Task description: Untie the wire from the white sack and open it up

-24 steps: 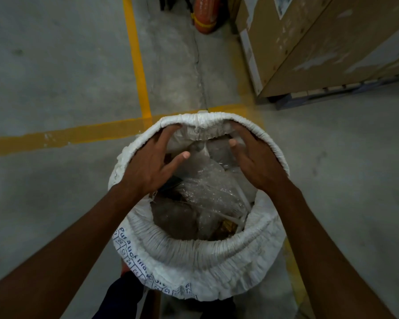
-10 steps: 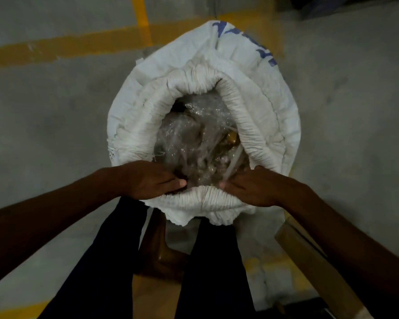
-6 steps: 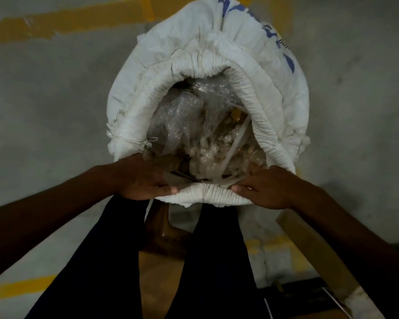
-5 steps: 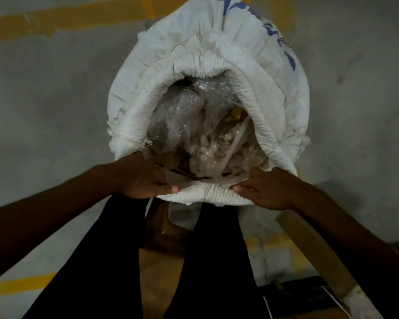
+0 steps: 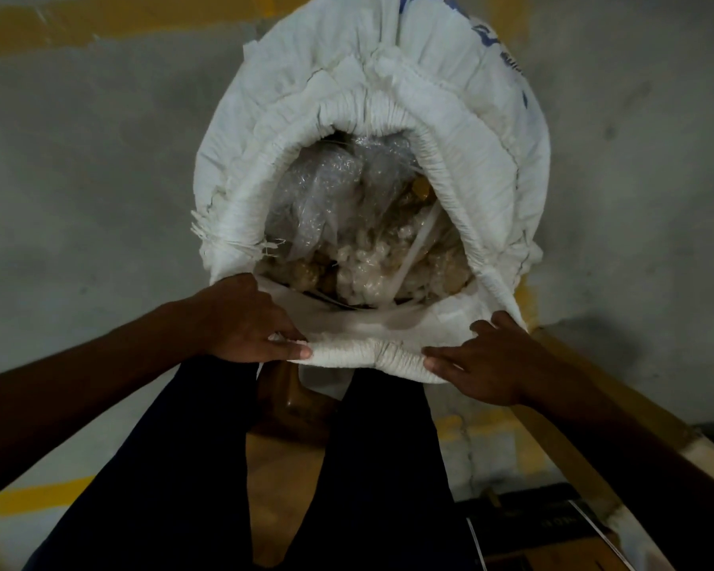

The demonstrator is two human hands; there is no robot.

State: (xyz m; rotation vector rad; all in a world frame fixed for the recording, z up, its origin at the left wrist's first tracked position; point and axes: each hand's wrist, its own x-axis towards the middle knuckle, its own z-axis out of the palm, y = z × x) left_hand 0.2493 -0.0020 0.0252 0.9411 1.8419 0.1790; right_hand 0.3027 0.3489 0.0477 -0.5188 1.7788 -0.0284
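Observation:
The white sack (image 5: 462, 101) stands open on the concrete floor, its mouth rolled down into a thick cuff with blue print on the far side. Clear plastic wrap and pale lumps (image 5: 359, 224) show inside. My left hand (image 5: 248, 323) pinches the near rim on the left, thumb and fingers closed on the rolled fabric. My right hand (image 5: 487, 360) grips the same near rim on the right. The rolled near edge (image 5: 367, 354) stretches between both hands. No wire is visible.
My dark-trousered legs (image 5: 207, 467) stand right behind the sack. A brown cardboard box (image 5: 289, 405) sits between them, and a cardboard edge (image 5: 586, 410) runs at lower right. A yellow floor line (image 5: 112, 22) crosses the top left.
Both hands went from the far rim to the near rim and gripped it. The sack has tipped away and its mouth is wider. In the last half second the near rim is pulled slightly lower.

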